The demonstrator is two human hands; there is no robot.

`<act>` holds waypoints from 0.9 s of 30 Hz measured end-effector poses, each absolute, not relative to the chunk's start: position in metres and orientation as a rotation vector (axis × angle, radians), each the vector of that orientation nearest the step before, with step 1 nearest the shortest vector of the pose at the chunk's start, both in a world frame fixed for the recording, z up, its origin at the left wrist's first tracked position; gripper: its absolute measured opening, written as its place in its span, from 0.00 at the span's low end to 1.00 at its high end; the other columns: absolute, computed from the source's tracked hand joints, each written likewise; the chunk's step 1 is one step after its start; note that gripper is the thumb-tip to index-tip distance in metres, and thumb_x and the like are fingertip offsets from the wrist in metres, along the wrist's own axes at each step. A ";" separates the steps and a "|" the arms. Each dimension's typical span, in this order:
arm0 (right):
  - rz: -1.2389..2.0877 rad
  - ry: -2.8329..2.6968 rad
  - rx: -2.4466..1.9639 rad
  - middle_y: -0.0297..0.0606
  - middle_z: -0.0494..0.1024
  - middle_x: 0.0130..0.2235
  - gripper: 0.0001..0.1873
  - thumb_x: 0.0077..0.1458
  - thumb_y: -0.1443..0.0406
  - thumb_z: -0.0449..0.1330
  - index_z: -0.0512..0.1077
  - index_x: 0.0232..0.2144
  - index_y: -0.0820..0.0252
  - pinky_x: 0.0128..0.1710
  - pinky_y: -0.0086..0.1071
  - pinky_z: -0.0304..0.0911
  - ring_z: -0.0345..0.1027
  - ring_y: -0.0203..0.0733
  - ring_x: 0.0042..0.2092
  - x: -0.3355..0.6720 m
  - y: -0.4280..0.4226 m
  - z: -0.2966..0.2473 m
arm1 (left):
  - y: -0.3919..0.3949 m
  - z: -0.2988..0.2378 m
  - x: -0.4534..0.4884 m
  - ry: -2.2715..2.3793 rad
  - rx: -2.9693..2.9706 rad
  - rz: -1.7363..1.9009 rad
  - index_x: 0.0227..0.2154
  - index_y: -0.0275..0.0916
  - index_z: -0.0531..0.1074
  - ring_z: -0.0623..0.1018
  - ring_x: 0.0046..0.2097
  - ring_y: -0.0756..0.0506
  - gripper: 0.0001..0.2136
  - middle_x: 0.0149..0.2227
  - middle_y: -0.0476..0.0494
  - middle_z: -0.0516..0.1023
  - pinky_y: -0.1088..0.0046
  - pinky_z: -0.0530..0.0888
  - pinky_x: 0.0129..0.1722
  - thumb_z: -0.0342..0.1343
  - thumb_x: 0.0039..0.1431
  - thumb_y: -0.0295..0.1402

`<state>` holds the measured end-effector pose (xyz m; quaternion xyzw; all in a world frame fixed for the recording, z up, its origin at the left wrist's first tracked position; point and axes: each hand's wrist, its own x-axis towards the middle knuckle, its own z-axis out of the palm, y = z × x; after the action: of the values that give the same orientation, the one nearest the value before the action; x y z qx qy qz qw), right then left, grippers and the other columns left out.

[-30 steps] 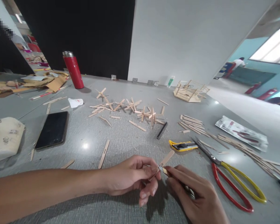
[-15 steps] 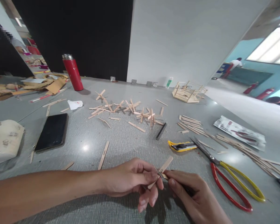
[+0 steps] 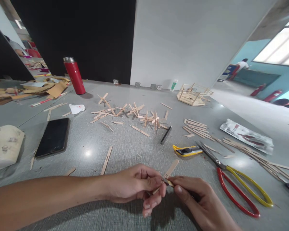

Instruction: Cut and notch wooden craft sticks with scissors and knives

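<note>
My left hand (image 3: 139,186) pinches a flat wooden craft stick (image 3: 171,168) between thumb and fingers, holding it tilted just above the table. In my right hand (image 3: 198,199) is a slim craft knife (image 3: 168,182), its metal tip against the middle of the stick; most of its dark handle is hidden by my fingers. The two hands nearly touch. Beyond them lie a yellow box cutter (image 3: 188,150) and large scissors (image 3: 221,165) with red and yellow handles. Another craft stick (image 3: 107,160), with a slot cut in it, rests left of the hands.
Crossed sticks (image 3: 135,110) lie mid-table, a black pen (image 3: 166,135) near them. Loose sticks (image 3: 197,128) spread on the right, below a wooden frame model (image 3: 192,98). A phone (image 3: 53,138), tissue pack (image 3: 6,144) and red flask (image 3: 74,76) stand left. People are in the background.
The stick and knife tip have shifted very slightly in my hands, and the left fingers curl a little more over the stick's lower end. Everything on the table stays put.
</note>
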<state>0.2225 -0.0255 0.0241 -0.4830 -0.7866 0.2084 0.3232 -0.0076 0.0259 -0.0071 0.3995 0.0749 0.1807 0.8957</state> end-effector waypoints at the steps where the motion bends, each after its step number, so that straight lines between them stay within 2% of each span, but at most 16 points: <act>1: 0.566 -2.066 -1.273 0.40 0.87 0.31 0.19 0.69 0.55 0.57 0.87 0.39 0.54 0.33 0.34 0.76 0.82 0.46 0.32 0.221 -0.025 0.025 | 0.026 -0.007 -0.008 0.155 0.828 0.377 0.34 0.36 0.73 0.71 0.23 0.51 0.18 0.23 0.51 0.71 0.76 0.68 0.24 0.63 0.65 0.49; 5: 0.664 -2.061 -1.308 0.37 0.84 0.28 0.18 0.69 0.58 0.57 0.86 0.38 0.56 0.29 0.31 0.72 0.78 0.42 0.28 0.217 -0.026 0.027 | 0.027 -0.008 -0.007 0.168 0.836 0.393 0.34 0.35 0.73 0.72 0.22 0.52 0.18 0.25 0.50 0.73 0.77 0.68 0.23 0.62 0.66 0.48; 13: 0.723 -1.921 -1.374 0.36 0.79 0.27 0.19 0.68 0.57 0.58 0.81 0.30 0.57 0.29 0.29 0.69 0.76 0.42 0.31 0.211 -0.027 0.018 | 0.026 -0.008 -0.008 0.185 0.837 0.419 0.34 0.35 0.73 0.74 0.23 0.53 0.17 0.26 0.49 0.75 0.78 0.73 0.26 0.61 0.68 0.46; 17: 0.746 -1.995 -1.313 0.36 0.82 0.29 0.18 0.70 0.59 0.56 0.84 0.37 0.56 0.34 0.31 0.70 0.77 0.42 0.32 0.215 -0.026 0.019 | 0.025 -0.011 -0.007 0.155 0.822 0.425 0.35 0.35 0.73 0.74 0.23 0.51 0.16 0.24 0.49 0.74 0.77 0.73 0.25 0.61 0.68 0.45; 20: 0.781 -2.083 -1.275 0.36 0.82 0.28 0.18 0.71 0.57 0.55 0.85 0.43 0.54 0.34 0.33 0.69 0.78 0.43 0.32 0.220 -0.025 0.020 | 0.026 -0.011 -0.007 0.134 0.808 0.431 0.35 0.36 0.73 0.73 0.22 0.51 0.16 0.23 0.50 0.73 0.77 0.73 0.25 0.61 0.68 0.45; 24: 0.791 -2.055 -1.295 0.40 0.85 0.32 0.18 0.70 0.56 0.57 0.86 0.43 0.55 0.35 0.35 0.71 0.80 0.45 0.34 0.224 -0.025 0.019 | 0.026 -0.010 -0.007 0.116 0.803 0.419 0.35 0.36 0.73 0.73 0.22 0.51 0.15 0.23 0.50 0.73 0.77 0.73 0.25 0.61 0.68 0.45; 27: 0.791 -2.024 -1.279 0.38 0.84 0.30 0.18 0.69 0.56 0.58 0.86 0.42 0.55 0.33 0.34 0.71 0.78 0.43 0.31 0.223 -0.025 0.019 | 0.026 -0.010 -0.007 0.113 0.797 0.410 0.35 0.35 0.74 0.73 0.22 0.51 0.16 0.23 0.50 0.72 0.76 0.74 0.26 0.61 0.68 0.45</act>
<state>0.2233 -0.0247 0.0191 -0.4831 -0.7644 0.2988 0.3050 -0.0072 0.0259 -0.0096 0.3853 0.0546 0.1982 0.8996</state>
